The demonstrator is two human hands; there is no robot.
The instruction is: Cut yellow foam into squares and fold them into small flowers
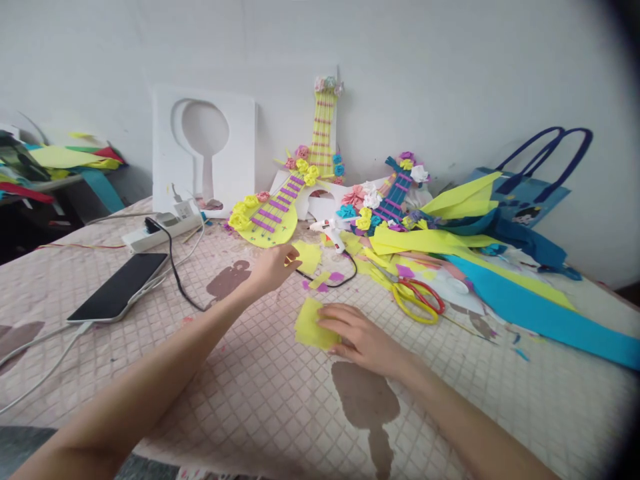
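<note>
Gripping yellow paper (309, 325) with the right hand (364, 338), likely to steady it, and curling the left hand (275, 267) near the glue gun (336, 239), cannot tell whether empty

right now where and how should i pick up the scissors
I'd take the scissors by the red and yellow handles, probably with the right hand, from the near right side: the handle loops lie at that end, while the blades point away to the far left, among paper scraps.
</note>
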